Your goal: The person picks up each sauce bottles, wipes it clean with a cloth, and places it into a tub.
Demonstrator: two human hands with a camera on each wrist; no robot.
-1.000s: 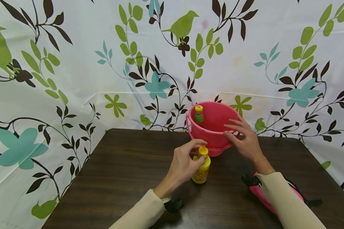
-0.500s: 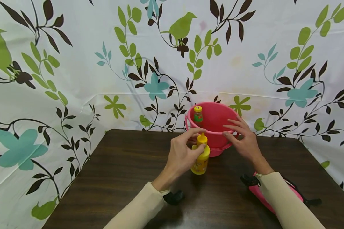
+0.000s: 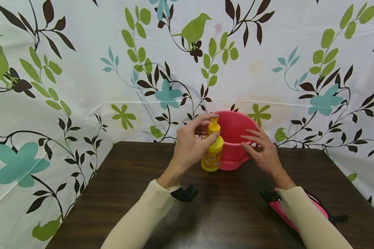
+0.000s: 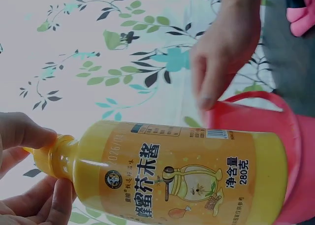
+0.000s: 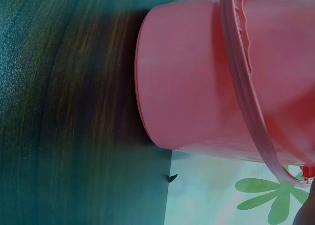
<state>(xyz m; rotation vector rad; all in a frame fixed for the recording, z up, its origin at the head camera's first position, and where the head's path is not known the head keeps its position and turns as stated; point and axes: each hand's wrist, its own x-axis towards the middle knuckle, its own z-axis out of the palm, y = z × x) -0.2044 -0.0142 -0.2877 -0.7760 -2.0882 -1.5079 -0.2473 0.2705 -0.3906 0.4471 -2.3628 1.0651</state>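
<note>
In the head view my left hand [image 3: 190, 143] pinches a yellow squeeze bottle of honey mustard sauce [image 3: 212, 157] by its neck and cap. The bottle hangs upright in front of the left side of a pink bucket [image 3: 233, 152], its cap about level with the rim. In the left wrist view the bottle's printed label [image 4: 197, 180] faces the camera, and thumb and fingers grip the cap. My right hand [image 3: 265, 148] holds the bucket's right rim near the handle joint, fingers reaching over the opening. The right wrist view shows the bucket's side and lowered handle [image 5: 246, 97].
The bucket stands on a dark wooden table [image 3: 137, 193] at its back edge, close to a patterned cloth [image 3: 81, 69]. A pink object with a black strap [image 3: 283, 212] lies at the right, partly under my right forearm.
My left hand has lifted the squeeze bottle off the table and up toward the bucket rim. A small yellow-capped bottle seen inside the bucket earlier is now hidden. My right hand stays put.
</note>
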